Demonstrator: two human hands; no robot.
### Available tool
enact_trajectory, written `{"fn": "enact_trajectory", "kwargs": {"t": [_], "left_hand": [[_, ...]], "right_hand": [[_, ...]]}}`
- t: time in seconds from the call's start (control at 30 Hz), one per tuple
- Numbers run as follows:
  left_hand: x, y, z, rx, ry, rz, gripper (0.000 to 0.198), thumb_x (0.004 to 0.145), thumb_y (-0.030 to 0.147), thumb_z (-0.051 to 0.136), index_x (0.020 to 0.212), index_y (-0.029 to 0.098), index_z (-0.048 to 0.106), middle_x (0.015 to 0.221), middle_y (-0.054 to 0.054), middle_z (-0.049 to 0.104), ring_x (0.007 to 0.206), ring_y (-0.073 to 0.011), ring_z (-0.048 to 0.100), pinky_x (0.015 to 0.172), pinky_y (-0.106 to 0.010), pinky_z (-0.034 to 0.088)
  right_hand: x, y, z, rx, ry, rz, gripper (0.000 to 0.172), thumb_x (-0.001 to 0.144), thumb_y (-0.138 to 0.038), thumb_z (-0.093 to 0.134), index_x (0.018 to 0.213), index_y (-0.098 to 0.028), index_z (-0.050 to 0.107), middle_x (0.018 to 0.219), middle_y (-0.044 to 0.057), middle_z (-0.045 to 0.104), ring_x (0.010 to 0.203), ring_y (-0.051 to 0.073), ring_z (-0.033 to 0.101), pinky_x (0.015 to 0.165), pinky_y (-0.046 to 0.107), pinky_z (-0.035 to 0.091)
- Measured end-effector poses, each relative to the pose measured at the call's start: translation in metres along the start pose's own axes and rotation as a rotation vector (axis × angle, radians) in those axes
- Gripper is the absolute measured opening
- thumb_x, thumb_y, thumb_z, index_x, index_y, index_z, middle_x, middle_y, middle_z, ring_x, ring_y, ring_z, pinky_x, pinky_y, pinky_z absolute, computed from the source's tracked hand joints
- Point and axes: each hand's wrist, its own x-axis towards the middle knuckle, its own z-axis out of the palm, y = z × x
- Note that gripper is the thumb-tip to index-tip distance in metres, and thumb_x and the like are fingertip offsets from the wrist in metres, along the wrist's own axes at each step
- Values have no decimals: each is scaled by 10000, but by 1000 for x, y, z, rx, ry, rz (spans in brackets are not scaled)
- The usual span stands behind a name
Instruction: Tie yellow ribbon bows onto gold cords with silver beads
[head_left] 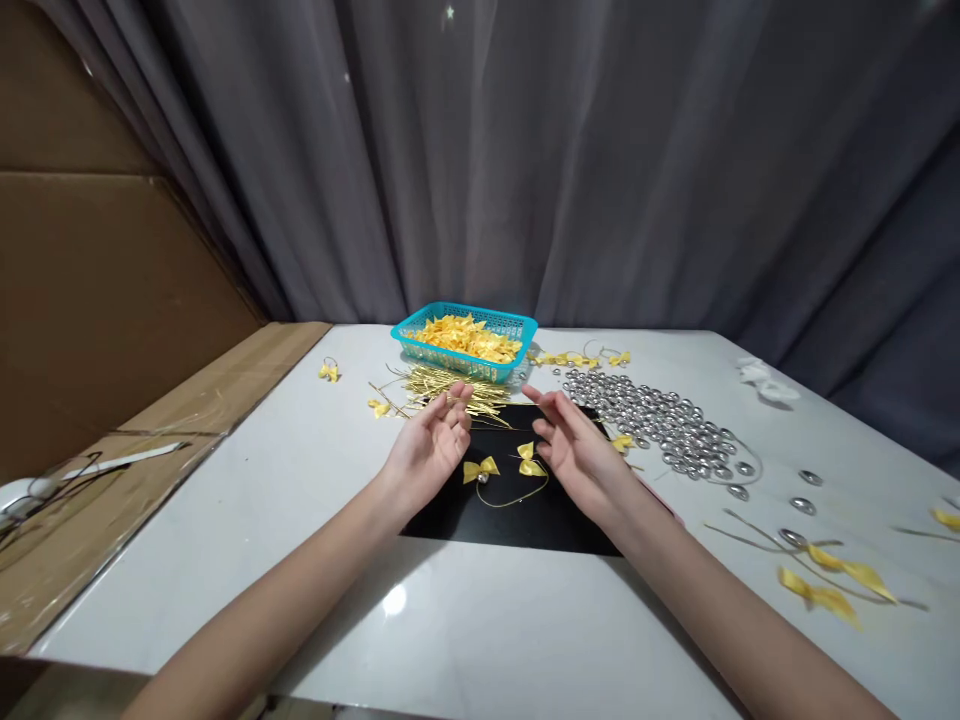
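My left hand is held over the left side of a black mat, palm turned inward and fingers loosely curved apart. Facing it above the mat's right side, my right hand has its fingers spread, with nothing visible in its grasp. Between them on the mat lie two yellow ribbon bows, a left bow and a right bow. A thin gold cord curves between the bows. A small silver bead sits at the left bow.
Behind the mat are a pile of gold cords and a blue basket of yellow bows. Many silver beads spread to the right, with bows and cords nearer. Cardboard borders the white table on the left.
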Motion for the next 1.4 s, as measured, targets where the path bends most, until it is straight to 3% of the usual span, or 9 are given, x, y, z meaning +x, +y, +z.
{"fn": "enact_trajectory", "kwargs": {"t": [0.1,0.23,0.37,0.43,0.53,0.7,1.03,1.2,1.4], "left_hand": [[0,-5,-1,-3,-28,-45,299,974,161,298,880,127,579,675,17,653,432,-38,535,411,-135,467],[5,-12,-12,26,-30,-96,254,961,148,333,885,118,573,595,31,602,385,-49,497,360,-154,431],[7,-15,-18,46,-40,-104,220,948,143,365,886,114,574,614,30,592,388,-42,485,363,-154,419],[5,-15,-17,51,-45,-103,213,945,144,373,885,110,575,604,35,571,392,-38,480,372,-149,414],[2,-16,-15,62,-49,-101,227,946,150,369,861,104,573,544,55,497,385,-39,463,370,-144,393],[3,-12,-14,84,-53,-75,264,953,154,340,815,112,561,513,66,428,379,-39,429,374,-139,367],[-2,-6,-10,189,-105,-27,266,924,146,393,738,99,578,496,58,384,386,-49,389,383,-154,355],[3,1,-14,192,-62,78,245,923,143,382,746,121,549,514,66,392,383,-35,363,384,-134,333],[12,5,-22,282,-56,98,182,881,144,441,715,149,516,499,85,346,363,-30,300,385,-114,307]], "right_hand": [[7,2,-3,62,-1,88,172,726,-324,723,680,-199,615,708,-44,653,539,40,562,445,112,460],[11,1,-10,33,-28,103,160,659,-242,783,768,-169,690,574,-48,597,519,33,558,527,99,516],[9,-1,-16,21,-50,132,294,497,-223,867,737,-162,708,568,-32,628,481,27,540,439,71,464],[8,-1,-16,21,-63,143,316,464,-258,879,712,-165,706,579,-31,644,397,-3,452,357,64,390],[5,-2,-14,29,-83,152,328,498,-318,865,752,-181,710,666,-32,681,331,-37,286,298,75,305],[5,-8,-11,75,-112,137,236,581,-304,829,741,-216,680,816,-58,682,389,-26,255,352,79,338],[0,-13,-8,-4,-224,152,236,634,-281,792,730,-171,607,609,-74,437,415,13,189,352,121,282],[2,-13,-12,-4,-247,166,222,688,-286,748,747,-181,561,637,-72,401,433,22,164,364,121,280],[3,-10,-14,-87,-270,177,213,713,-293,709,728,-175,531,594,-75,331,430,26,158,369,129,248]]}}
